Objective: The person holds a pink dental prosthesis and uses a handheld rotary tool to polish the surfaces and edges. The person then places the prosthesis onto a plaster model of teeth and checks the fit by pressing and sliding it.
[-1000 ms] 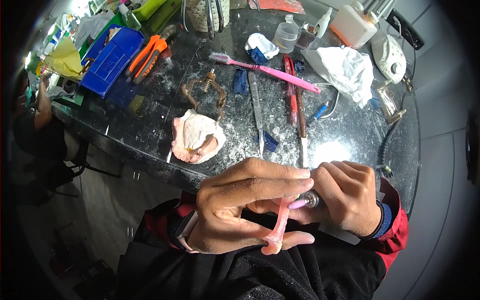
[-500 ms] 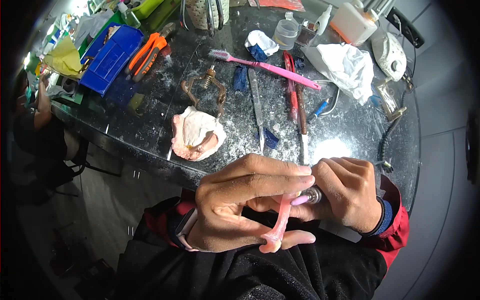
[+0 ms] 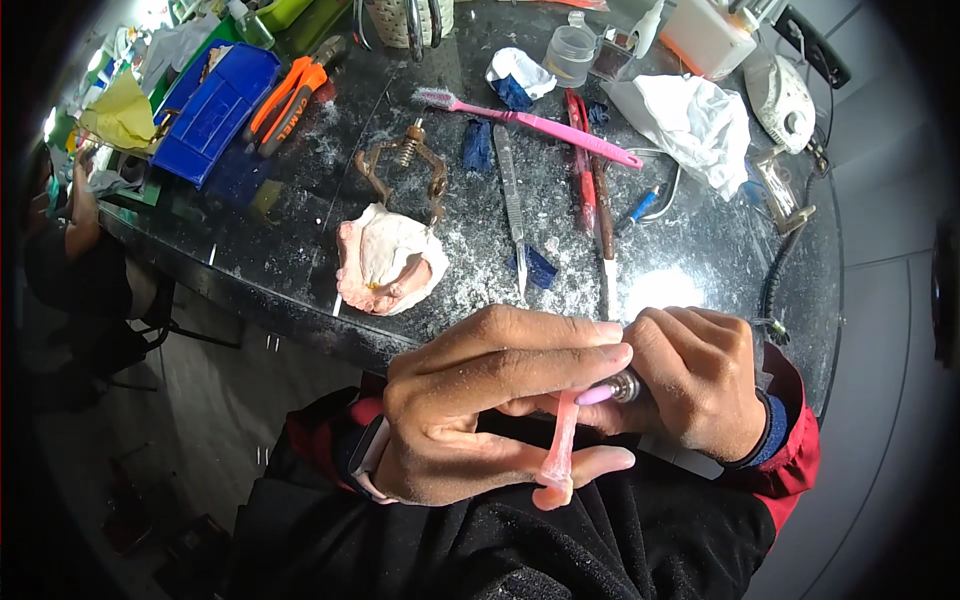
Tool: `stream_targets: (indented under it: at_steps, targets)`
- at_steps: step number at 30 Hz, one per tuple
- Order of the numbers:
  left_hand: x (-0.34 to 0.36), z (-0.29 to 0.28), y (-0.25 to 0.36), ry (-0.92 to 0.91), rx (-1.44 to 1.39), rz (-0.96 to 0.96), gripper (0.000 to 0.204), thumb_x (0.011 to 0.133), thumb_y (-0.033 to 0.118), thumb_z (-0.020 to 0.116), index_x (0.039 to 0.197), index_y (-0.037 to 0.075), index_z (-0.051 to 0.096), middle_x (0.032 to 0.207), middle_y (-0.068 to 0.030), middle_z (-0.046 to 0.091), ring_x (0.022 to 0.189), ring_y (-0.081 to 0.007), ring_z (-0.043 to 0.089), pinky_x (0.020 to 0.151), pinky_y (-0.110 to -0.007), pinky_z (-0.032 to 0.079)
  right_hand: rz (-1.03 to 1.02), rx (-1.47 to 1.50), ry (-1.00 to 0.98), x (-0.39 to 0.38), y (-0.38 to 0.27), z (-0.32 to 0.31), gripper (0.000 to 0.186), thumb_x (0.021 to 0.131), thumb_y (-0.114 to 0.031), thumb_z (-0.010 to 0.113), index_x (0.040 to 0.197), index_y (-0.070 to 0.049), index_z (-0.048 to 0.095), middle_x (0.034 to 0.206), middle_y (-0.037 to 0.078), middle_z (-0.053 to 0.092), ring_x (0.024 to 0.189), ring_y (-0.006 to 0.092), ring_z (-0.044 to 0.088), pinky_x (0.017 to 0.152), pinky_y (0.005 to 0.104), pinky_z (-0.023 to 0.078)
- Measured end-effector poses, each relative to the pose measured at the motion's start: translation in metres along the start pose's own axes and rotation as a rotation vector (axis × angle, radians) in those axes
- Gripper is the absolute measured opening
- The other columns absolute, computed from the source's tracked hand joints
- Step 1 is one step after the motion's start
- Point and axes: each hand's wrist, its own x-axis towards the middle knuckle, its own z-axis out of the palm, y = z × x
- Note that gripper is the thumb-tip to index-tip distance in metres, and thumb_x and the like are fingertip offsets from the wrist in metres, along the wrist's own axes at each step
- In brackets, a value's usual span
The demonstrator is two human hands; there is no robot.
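Note:
My left hand is closed on a pink acrylic denture, pinched between the thumb below and the fingers above. The denture is seen edge-on, and its far part is hidden behind my fingers. My right hand grips a metal rotary handpiece; most of its body is hidden in the fist. A pinkish-purple grinding bit sticks out of it toward the left and meets the denture's edge near my left fingertips. Both hands are close together in front of the bench's near edge, above my lap.
White dust covers the dark bench. A plaster cast with pink wax sits beside a rusty articulator. Beyond my hands lie a carving knife, a pink toothbrush and a red-handled tool. Orange pliers rest near a blue bin.
The denture has tilted slightly in my left hand, its lower end shifting right. The bit stays against its edge. The bench scene has shifted slightly up and left in view.

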Motion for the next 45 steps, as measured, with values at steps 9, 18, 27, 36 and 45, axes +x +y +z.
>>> stream_targets:
  at_steps: [9,18,27,36,45]
  targets:
    - [-0.002,0.0,0.0,-0.001,-0.017,-0.08,0.061,0.052,0.014,0.09,0.102,-0.005,0.062,0.105,-0.0196,0.054,0.086,-0.0156,0.059,0.063,-0.018,0.057,-0.118,0.02,-0.023,-0.003,0.004,0.001,0.043,0.066,-0.044,0.072,0.066,-0.01,0.046,0.055,-0.002,0.04,0.044,0.0107,0.048,0.038,0.0251,0.035]
    - [-0.005,0.001,0.003,0.027,-0.294,-0.181,0.047,0.068,-0.003,0.076,0.11,-0.012,0.057,0.117,-0.0212,0.05,0.08,-0.0101,0.061,0.062,-0.019,0.056,-0.084,0.047,-0.014,-0.004,0.005,0.003,0.042,0.068,-0.044,0.073,0.067,-0.01,0.048,0.055,-0.002,0.041,0.043,0.011,0.049,0.038,0.0252,0.034]
    - [-0.004,0.0,0.005,0.034,-0.482,-0.263,0.059,0.064,-0.007,0.078,0.117,-0.009,0.052,0.12,-0.0198,0.048,0.079,-0.0071,0.058,0.064,-0.017,0.055,-0.101,0.067,-0.046,-0.004,0.005,0.0,0.044,0.069,-0.048,0.072,0.066,-0.011,0.047,0.052,-0.002,0.041,0.042,0.0122,0.049,0.038,0.0253,0.036]
    - [0.001,-0.012,0.002,-0.031,-0.957,-0.615,0.114,0.054,0.028,0.09,0.137,-0.01,0.021,0.111,-0.0194,0.059,0.101,-0.0199,0.059,0.092,-0.031,0.047,-0.335,0.169,0.209,0.004,0.015,-0.01,0.033,0.069,-0.022,0.076,0.098,-0.01,0.066,0.051,-0.008,0.034,0.039,0.0026,0.036,0.034,0.0194,0.022]
    - [0.013,-0.026,-0.004,0.036,0.029,0.033,0.097,0.059,0.052,0.08,0.132,0.007,0.036,0.123,-0.0319,0.041,0.119,-0.0397,0.042,0.097,-0.042,0.043,-0.31,0.175,0.336,0.0,0.001,-0.005,0.027,0.067,-0.017,0.075,0.09,-0.006,0.067,0.05,-0.008,0.031,0.039,0.0026,0.032,0.036,0.0197,0.018]
